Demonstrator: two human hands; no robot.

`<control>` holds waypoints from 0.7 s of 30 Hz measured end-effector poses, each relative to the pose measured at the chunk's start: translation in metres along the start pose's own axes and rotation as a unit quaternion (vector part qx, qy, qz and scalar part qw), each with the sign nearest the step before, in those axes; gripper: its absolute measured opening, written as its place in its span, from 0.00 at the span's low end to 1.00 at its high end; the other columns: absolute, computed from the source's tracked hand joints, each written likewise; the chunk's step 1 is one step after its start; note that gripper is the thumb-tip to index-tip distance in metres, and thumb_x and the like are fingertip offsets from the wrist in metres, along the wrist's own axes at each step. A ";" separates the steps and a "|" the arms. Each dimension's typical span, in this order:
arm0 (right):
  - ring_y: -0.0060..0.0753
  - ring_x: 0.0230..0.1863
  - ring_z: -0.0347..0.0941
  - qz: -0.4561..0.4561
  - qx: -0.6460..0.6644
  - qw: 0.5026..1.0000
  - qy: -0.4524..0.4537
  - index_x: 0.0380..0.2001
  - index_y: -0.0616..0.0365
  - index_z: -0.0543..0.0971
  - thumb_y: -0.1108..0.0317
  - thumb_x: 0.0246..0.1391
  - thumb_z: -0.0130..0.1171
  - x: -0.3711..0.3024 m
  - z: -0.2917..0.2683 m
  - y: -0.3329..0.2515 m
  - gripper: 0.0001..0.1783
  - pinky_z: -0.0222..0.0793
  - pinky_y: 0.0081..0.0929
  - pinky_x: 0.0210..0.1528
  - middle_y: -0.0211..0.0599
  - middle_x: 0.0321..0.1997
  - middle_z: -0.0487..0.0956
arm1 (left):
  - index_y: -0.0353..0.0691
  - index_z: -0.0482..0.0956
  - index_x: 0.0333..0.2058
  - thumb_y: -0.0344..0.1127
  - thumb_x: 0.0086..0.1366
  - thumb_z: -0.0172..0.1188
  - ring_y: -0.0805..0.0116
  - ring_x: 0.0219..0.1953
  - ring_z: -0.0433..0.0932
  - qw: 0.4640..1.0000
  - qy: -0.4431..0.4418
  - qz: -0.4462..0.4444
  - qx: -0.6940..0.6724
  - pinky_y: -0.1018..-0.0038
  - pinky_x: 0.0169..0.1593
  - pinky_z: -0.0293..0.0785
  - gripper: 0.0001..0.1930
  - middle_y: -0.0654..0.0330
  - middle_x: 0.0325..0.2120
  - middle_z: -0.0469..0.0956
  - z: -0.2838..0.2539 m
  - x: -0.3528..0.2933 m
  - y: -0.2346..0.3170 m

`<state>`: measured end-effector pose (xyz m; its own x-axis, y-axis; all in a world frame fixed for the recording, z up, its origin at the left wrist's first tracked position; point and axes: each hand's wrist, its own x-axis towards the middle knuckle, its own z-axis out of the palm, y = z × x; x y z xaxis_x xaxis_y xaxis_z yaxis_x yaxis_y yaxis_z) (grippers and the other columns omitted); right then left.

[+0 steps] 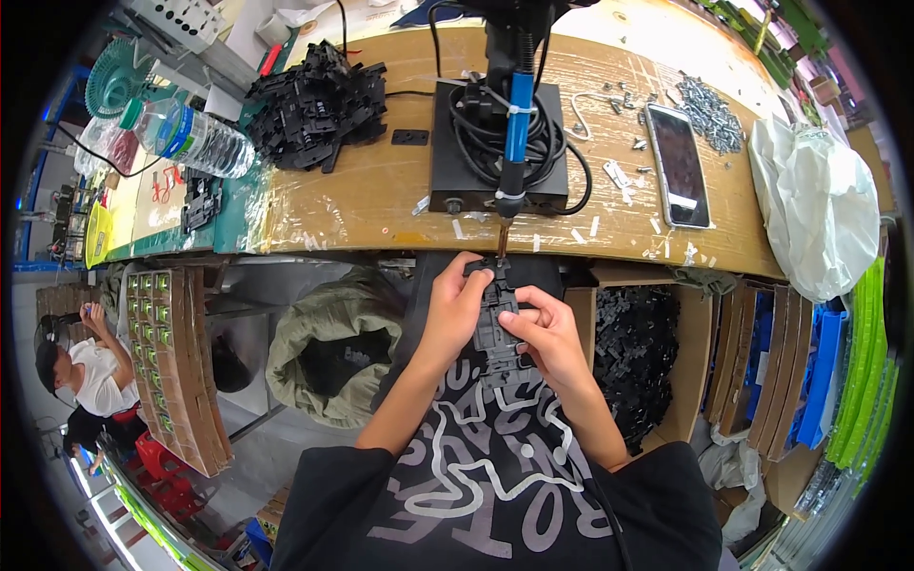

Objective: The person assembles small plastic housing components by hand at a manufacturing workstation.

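Observation:
Between my two hands is a long black moulded plastic part (pixel 494 335), held upright in front of my chest at the table's near edge. My left hand (pixel 451 312) grips its upper left side, with the thumb near the top end. Lower on the right side, the fingers and thumb of my right hand (pixel 549 333) pinch the same part. A blue and black electric screwdriver (pixel 518 119) hangs vertically above it. Its bit (pixel 503 238) reaches the part's top end; whether a screw is under the tip cannot be seen.
Black plastic parts (pixel 319 109) are heaped at the back left, near a water bottle (pixel 195 141). A black box (pixel 457 157) with coiled cable stands behind the bit. On the right lie a phone (pixel 678 167), loose screws (pixel 709 112) and a white bag (pixel 817 205). Below right, a carton (pixel 684 366) holds black pieces.

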<state>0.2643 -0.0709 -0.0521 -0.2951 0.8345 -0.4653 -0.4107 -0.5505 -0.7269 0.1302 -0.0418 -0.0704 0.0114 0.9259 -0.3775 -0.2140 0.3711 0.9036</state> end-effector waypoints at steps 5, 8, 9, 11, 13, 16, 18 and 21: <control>0.08 0.18 0.68 -0.003 0.010 1.000 -0.006 0.33 0.60 0.71 0.74 0.48 0.54 0.000 0.000 0.000 0.08 0.60 0.04 0.17 0.29 0.23 0.77 | 0.33 0.69 0.35 0.29 0.57 0.48 0.85 0.20 0.63 1.000 0.004 -0.010 0.012 0.85 0.22 0.58 0.08 0.67 0.18 0.69 0.001 0.001 0.000; 0.08 0.18 0.68 -0.002 0.009 1.000 -0.004 0.33 0.60 0.71 0.73 0.48 0.54 0.000 0.000 0.002 0.07 0.60 0.04 0.16 0.29 0.23 0.77 | 0.33 0.69 0.34 0.30 0.57 0.49 0.85 0.20 0.64 1.000 0.008 -0.005 -0.020 0.85 0.22 0.58 0.08 0.67 0.18 0.69 0.004 -0.001 0.002; 0.08 0.18 0.68 -0.001 0.009 1.000 -0.002 0.33 0.60 0.71 0.73 0.48 0.54 0.000 0.000 0.001 0.07 0.59 0.03 0.16 0.29 0.23 0.77 | 0.33 0.69 0.34 0.30 0.57 0.49 0.84 0.20 0.64 1.000 0.004 -0.005 -0.020 0.85 0.22 0.58 0.08 0.67 0.18 0.69 0.003 0.000 0.002; 0.07 0.18 0.68 0.001 0.009 1.000 -0.002 0.33 0.59 0.71 0.73 0.48 0.54 0.000 0.000 0.000 0.07 0.59 0.03 0.16 0.28 0.23 0.77 | 0.33 0.69 0.35 0.30 0.57 0.49 0.84 0.20 0.64 1.000 0.000 -0.007 -0.020 0.85 0.23 0.58 0.08 0.67 0.18 0.69 0.003 0.000 0.001; 0.07 0.18 0.68 0.002 0.008 1.000 -0.003 0.33 0.59 0.71 0.73 0.48 0.54 0.000 0.001 -0.001 0.07 0.59 0.03 0.16 0.28 0.23 0.77 | 0.33 0.69 0.35 0.30 0.57 0.49 0.84 0.20 0.64 1.000 0.007 -0.001 -0.020 0.85 0.23 0.58 0.08 0.67 0.18 0.69 0.003 0.001 0.002; 0.14 0.14 0.66 0.000 -0.002 1.000 0.006 0.33 0.62 0.70 0.72 0.48 0.54 0.001 0.001 0.000 0.09 0.61 0.11 0.14 0.33 0.21 0.76 | 0.32 0.69 0.35 0.30 0.57 0.49 0.84 0.20 0.64 1.000 0.008 0.004 -0.014 0.85 0.22 0.58 0.08 0.66 0.18 0.69 0.002 0.002 0.000; 0.13 0.14 0.66 0.004 0.000 1.000 0.009 0.33 0.62 0.70 0.72 0.48 0.54 0.001 0.002 0.000 0.08 0.61 0.11 0.15 0.32 0.20 0.75 | 0.32 0.69 0.35 0.30 0.57 0.49 0.84 0.20 0.64 1.000 0.005 -0.001 -0.016 0.85 0.22 0.58 0.09 0.66 0.18 0.69 0.002 0.001 0.001; 0.13 0.15 0.65 -0.002 -0.007 1.000 0.008 0.34 0.62 0.70 0.72 0.48 0.54 0.000 0.002 0.001 0.09 0.61 0.11 0.15 0.30 0.20 0.75 | 0.32 0.68 0.36 0.30 0.57 0.49 0.84 0.20 0.65 1.000 -0.002 -0.001 -0.003 0.85 0.22 0.59 0.09 0.65 0.18 0.70 0.001 0.001 0.002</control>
<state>0.2626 -0.0714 -0.0517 -0.2795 0.8374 -0.4696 -0.3992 -0.5462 -0.7364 0.1312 -0.0404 -0.0687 0.0149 0.9253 -0.3790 -0.2206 0.3727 0.9013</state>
